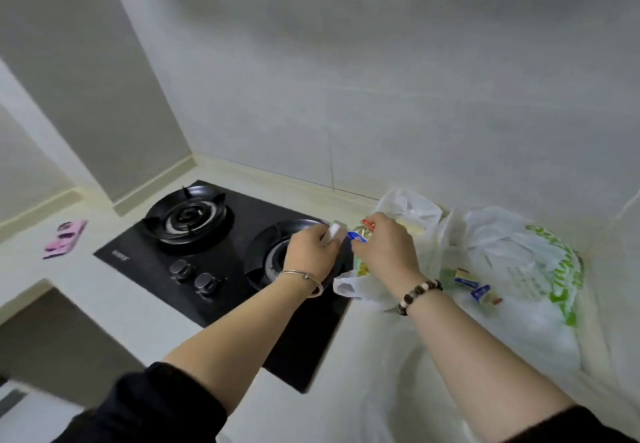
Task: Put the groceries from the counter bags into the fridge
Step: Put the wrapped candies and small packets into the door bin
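Far left: a pink flat object (65, 239) lies on the white counter (114, 307), well apart from everything else.

Next right: a black gas hob (239, 200) set into the counter, with 2 burners and 2 knobs (180, 269) along its front edge.

Left hand (310, 252): over the right-hand burner, silver bangle (301, 276) on the wrist. Its fingers are curled together round a small white object (334, 233), which sticks out above the knuckles. I cannot tell what the object is; the frame is blurred.

Right hand (388, 248): just beside the left hand, bead bracelet (419, 295) on the wrist. It grips the top of a yellow packet (362, 234) with blue and red print. The fingers are bent over it, but their tips are hidden behind the back of the hand. The packet's lower end sits in the open mouth of a small white bag (412, 207) at the hob's right edge.

Far right: a large white bag with green print (519, 269) lies slumped on the counter against the wall. Several small blue-wrapped items (479, 292) show at it.
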A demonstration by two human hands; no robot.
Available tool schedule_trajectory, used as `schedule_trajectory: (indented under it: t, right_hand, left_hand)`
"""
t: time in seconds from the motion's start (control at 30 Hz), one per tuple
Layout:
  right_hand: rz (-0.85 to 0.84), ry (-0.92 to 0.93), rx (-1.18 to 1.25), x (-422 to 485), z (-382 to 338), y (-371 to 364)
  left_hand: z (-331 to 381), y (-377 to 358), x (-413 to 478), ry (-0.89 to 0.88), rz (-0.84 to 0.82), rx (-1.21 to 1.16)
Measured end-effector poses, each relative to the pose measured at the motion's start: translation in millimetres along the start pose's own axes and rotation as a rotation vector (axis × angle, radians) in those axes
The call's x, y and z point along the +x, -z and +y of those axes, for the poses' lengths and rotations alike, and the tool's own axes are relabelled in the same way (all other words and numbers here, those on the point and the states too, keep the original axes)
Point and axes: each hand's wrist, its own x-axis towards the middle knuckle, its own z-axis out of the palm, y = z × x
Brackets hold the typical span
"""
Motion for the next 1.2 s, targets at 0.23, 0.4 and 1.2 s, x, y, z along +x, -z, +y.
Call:
schedule_trajectory:
  t: [0.23,0.4,1.2]
  right_hand:
    - [-0.116,0.328,0.051,-59.2,-140.7,-59.8]
    - [-0.278,0.618,0.207,-148.2,-261.9,-112.5]
    - [-0.686,1.602,0.858,-662.3,-546.3,-153.4]
  left_hand:
    - [-82.2,153.2,-76.2,0.192,0.301,0.046]
    - [-149.3,273.7,-182.0,0.315,0.498,0.155]
    - [-164.5,539.1,-728.9,0.758,1.287,0.704]
